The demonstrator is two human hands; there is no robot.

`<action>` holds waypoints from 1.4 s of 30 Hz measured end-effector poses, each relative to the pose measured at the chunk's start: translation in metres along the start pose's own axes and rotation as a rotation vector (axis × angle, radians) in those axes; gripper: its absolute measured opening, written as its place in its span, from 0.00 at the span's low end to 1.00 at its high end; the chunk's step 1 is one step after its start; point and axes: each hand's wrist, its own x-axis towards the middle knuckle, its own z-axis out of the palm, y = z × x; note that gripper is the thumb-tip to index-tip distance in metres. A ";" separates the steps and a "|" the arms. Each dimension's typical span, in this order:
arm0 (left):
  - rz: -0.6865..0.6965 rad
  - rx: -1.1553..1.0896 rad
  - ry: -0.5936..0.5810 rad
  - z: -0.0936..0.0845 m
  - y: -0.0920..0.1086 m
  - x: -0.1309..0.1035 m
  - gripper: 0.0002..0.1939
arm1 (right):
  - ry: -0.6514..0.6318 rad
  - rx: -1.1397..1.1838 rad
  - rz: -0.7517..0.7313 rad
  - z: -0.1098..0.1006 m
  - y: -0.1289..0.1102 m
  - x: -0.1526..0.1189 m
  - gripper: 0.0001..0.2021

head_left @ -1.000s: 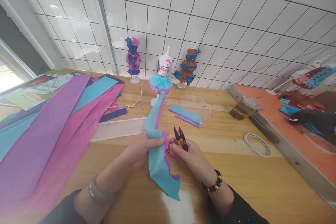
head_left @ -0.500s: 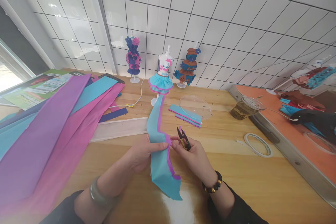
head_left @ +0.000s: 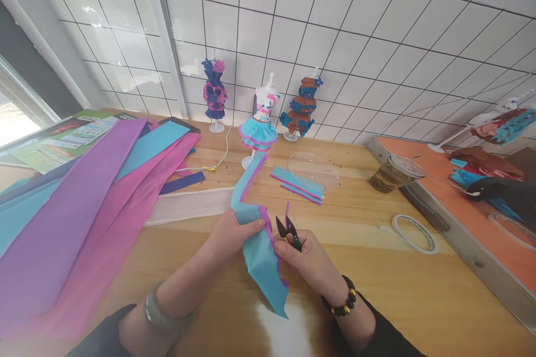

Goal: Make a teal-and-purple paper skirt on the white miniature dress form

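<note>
A long turquoise strip (head_left: 260, 256) with a purple edge, of thin fabric or crepe paper, runs from below the middle doll stand down toward me. My left hand (head_left: 237, 232) pinches it, thumb on top near the purple edge. Small black thread snips (head_left: 290, 231) with parted blades sit in my right hand (head_left: 307, 254), points facing away from me. The right thumb and fingertip are close against the purple edge; whether they also grip it I cannot tell. A thin purple sliver (head_left: 287, 209) shows by the blades.
Three dressed mini mannequins stand by the tiled wall, the middle one in a turquoise skirt (head_left: 257, 133). Folded turquoise pieces (head_left: 297, 183) lie beside a clear lid (head_left: 330, 170). Coloured sheets (head_left: 84, 217) are heaped left. A drink cup (head_left: 393, 173) and a tape roll (head_left: 414, 233) are right.
My left hand has shifted slightly along the strip, which now bends more sharply beyond it. My right hand, with the snips, has moved slightly toward me.
</note>
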 end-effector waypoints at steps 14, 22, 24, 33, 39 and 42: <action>0.069 -0.271 0.121 -0.009 0.016 -0.002 0.13 | -0.320 0.036 0.030 -0.001 -0.001 -0.008 0.24; -0.125 -0.213 0.036 -0.006 0.011 -0.002 0.07 | -0.303 -0.098 0.064 -0.016 0.004 -0.003 0.27; -0.153 -0.177 -0.008 -0.005 0.008 -0.003 0.08 | -0.238 -0.059 0.089 -0.016 0.005 -0.001 0.26; -0.099 -0.045 -0.185 -0.004 -0.006 -0.004 0.08 | -0.129 0.024 0.186 -0.009 0.011 0.003 0.22; -0.070 -0.048 -0.200 -0.004 -0.006 -0.005 0.08 | -0.082 0.118 0.243 -0.005 0.011 0.004 0.23; -0.083 -0.033 -0.211 -0.001 -0.002 -0.008 0.09 | -0.112 0.133 0.224 -0.005 0.010 0.004 0.19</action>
